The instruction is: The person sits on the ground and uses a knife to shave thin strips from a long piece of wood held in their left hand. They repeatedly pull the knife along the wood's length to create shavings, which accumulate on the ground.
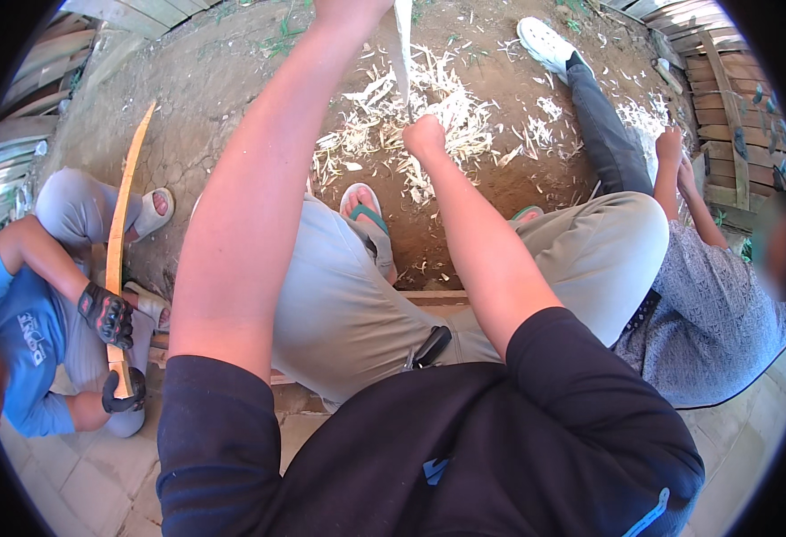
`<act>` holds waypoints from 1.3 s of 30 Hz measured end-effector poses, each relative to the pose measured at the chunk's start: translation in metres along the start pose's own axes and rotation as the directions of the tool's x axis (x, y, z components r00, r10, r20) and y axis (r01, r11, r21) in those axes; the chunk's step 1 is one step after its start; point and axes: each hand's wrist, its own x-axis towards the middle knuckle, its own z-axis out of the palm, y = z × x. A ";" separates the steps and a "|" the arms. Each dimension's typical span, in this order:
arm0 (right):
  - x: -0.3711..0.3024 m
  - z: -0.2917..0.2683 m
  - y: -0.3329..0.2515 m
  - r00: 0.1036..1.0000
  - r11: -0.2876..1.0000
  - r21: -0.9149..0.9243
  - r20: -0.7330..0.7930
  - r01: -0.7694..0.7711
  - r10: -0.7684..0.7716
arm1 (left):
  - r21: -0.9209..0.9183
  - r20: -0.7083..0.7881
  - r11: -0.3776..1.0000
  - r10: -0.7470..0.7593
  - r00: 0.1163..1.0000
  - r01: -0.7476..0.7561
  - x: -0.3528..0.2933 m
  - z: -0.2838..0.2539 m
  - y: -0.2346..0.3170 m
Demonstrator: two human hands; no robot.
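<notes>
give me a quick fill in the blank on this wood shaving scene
1. The right hand grips a tool against a pale ____ strip.
2. Shavings lie on the bare ____ ground.
3. The co-worker on the left holds a long slat in hands wearing black ____.

Missing words: wooden; dirt; gloves

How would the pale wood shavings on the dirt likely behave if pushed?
The shavings look thin and curly, so probably very light and easily scattered. They lie loose on the dirt, so likely slide rather than roll, and seem brittle.
</notes>
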 end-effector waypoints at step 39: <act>-0.008 0.006 0.021 0.990 0.990 0.100 -0.107 0.103 -0.092 | 0.032 0.062 0.994 -0.107 0.992 0.106 -0.003 -0.006 0.013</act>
